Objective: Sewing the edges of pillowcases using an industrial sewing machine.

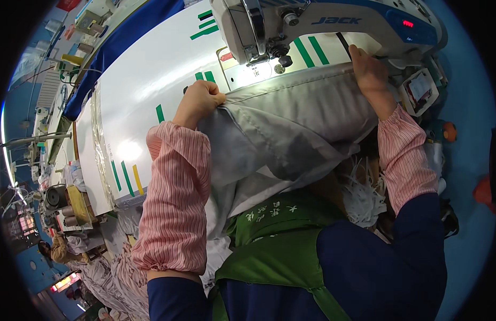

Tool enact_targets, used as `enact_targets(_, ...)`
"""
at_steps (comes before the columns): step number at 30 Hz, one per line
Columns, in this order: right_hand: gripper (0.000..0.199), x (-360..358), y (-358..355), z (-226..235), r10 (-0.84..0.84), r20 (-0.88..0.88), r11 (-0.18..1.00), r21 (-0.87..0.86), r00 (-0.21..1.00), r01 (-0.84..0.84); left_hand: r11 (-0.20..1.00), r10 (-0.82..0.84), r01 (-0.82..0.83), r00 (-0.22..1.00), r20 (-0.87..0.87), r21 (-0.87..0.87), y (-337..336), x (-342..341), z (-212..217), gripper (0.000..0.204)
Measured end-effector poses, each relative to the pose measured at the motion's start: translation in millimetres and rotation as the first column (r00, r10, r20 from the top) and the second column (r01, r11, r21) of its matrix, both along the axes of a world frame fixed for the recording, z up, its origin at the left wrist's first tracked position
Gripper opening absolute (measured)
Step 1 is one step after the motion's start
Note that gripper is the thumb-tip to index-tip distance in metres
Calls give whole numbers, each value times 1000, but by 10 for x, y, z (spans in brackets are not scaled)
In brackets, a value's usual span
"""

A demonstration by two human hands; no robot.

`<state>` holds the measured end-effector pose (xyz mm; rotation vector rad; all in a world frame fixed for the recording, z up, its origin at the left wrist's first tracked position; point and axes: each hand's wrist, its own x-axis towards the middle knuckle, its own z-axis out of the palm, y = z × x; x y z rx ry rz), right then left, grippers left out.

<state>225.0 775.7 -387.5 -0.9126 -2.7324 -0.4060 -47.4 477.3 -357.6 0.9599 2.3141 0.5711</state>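
Clock read from mid-view, 12 at top. My left hand (201, 100) at 11: fingers closed, pinching the near end of the grey fabric's edge. My right hand (372, 77) at 2: fingers curled, gripping the other end. Grey fabric (312, 107) spans centre to 2, edge fairly straight between hands, seam line along it, rest draping toward 6. Diagonal fold (242, 127) just below my left grip. Presser foot (280, 58) at 12:30, edge just short of it, not under. Sewing machine head (333, 24) at 1. White worktable (135, 80) at 10. White strips (363, 195) between 3 and 4, near the drape. Green apron (274, 259) at 6.

Risks, my read: fold drifts under foot, gets stitched in; uneven pull skews the edge; drape weight drags it off line, or catches the strips.
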Motion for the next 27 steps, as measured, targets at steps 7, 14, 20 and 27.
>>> enact_targets(7,19,65,60,-112,5,-39,1000,23,999,-4,999,39,-42,996,83,35,-26,7,3,21)
enact_targets(14,25,-12,-201,197,-171,-38,985,-36,985,170,1000,8,-10,998,55,27,-17,6,5,20)
enact_targets(20,7,-730,-1589,163,387,-528,720,-340,756,-605,998,8,-11,999,42,69,-26,4,-23,22)
enact_targets(27,9,-1248,-1832,110,356,-440,744,-401,824,-535,992,-13,6,999,49,128,-34,-16,-95,23)
